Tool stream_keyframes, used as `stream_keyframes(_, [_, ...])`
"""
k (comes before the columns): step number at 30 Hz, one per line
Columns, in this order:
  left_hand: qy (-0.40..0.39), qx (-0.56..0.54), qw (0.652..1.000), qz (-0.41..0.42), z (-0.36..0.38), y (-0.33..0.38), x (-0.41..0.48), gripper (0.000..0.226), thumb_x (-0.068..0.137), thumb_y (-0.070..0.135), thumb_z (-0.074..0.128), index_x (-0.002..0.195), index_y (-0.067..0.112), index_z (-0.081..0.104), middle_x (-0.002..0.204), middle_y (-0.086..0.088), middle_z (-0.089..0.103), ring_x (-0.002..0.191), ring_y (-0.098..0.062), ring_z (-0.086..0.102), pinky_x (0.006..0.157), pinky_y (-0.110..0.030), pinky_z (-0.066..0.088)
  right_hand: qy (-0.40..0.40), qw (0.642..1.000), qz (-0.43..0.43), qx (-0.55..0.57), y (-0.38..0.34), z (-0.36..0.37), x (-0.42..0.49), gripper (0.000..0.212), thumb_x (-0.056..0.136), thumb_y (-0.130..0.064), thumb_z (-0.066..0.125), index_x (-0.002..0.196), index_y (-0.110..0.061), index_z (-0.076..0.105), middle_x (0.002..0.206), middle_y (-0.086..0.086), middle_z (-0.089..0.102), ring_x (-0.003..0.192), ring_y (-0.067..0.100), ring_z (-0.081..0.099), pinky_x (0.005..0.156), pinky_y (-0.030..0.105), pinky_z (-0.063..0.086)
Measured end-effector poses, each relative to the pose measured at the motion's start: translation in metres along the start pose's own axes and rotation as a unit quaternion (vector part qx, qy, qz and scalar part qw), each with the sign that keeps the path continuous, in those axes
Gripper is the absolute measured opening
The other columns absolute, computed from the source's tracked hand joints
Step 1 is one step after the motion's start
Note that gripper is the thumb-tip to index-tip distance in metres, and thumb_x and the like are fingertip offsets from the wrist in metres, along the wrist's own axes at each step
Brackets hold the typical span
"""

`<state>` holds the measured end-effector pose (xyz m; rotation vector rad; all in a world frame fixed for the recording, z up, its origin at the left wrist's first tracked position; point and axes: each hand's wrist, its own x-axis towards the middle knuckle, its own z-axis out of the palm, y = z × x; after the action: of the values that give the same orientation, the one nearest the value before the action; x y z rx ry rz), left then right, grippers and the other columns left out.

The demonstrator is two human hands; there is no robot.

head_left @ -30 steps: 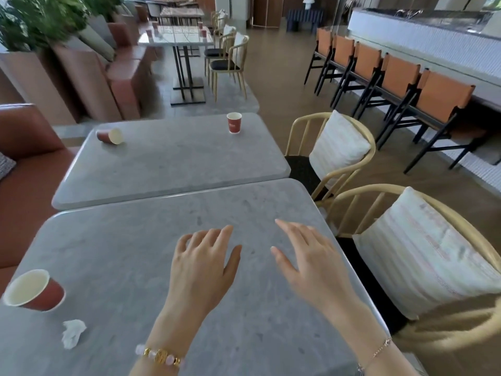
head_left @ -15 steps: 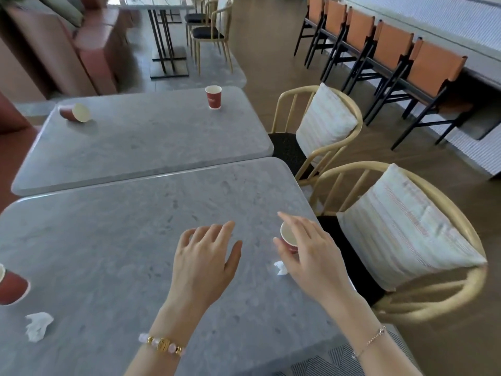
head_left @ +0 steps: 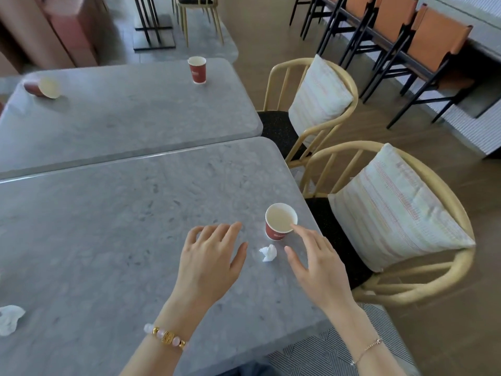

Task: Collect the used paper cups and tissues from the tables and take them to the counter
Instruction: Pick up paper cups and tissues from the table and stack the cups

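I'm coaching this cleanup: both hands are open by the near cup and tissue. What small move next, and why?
Probably close the right hand round the upright cup: its forefinger is at the rim, and it holds nothing. The left hand, beside the tissue, could take that.

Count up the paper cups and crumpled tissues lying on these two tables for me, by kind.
Paper cups: 3. The near cup by the right hand, plus the upright cup and the tipped cup on the far table.
Tissues: 2. The middle tissue beside the near cup, and the left tissue at the picture's left edge.
Total: 5
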<state>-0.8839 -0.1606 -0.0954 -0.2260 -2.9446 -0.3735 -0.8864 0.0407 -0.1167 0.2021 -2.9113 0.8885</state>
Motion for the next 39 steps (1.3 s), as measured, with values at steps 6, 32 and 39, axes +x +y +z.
stream_keyframes(6, [-0.005,0.005,1.0,-0.01,0.006,0.001,0.005,0.042,0.088,0.036,0.038,0.107,0.011,0.067,0.088,0.001,0.07,0.078,-0.024,0.066,0.078,-0.039,0.05,-0.039,0.985,0.115,0.121,0.037,0.028,0.013,0.08,0.083,-0.04,0.066,0.148,-0.022,0.023,0.146,-0.002,0.038,0.135,0.013,0.036,0.106,0.032,0.037])
stream_keyframes(32, [-0.025,0.007,0.998,-0.053,0.014,-0.009,0.021,0.04,0.089,0.037,0.039,0.105,0.013,0.067,0.087,0.003,0.069,0.08,-0.022,0.065,0.079,-0.038,0.05,-0.016,0.899,0.199,0.39,0.064,0.101,0.07,0.059,0.066,0.001,0.083,0.102,-0.032,0.05,0.102,-0.008,0.062,0.084,-0.01,0.062,0.071,0.008,0.048])
stream_keyframes(39, [0.006,0.018,0.999,-0.048,0.001,-0.016,0.025,0.04,0.09,0.037,0.039,0.105,0.012,0.066,0.092,0.002,0.069,0.084,-0.022,0.065,0.081,-0.039,0.049,-0.006,0.895,0.183,0.406,0.055,0.087,0.072,0.06,0.067,-0.013,0.085,0.115,-0.027,0.052,0.11,-0.006,0.064,0.103,0.008,0.062,0.085,0.02,0.048])
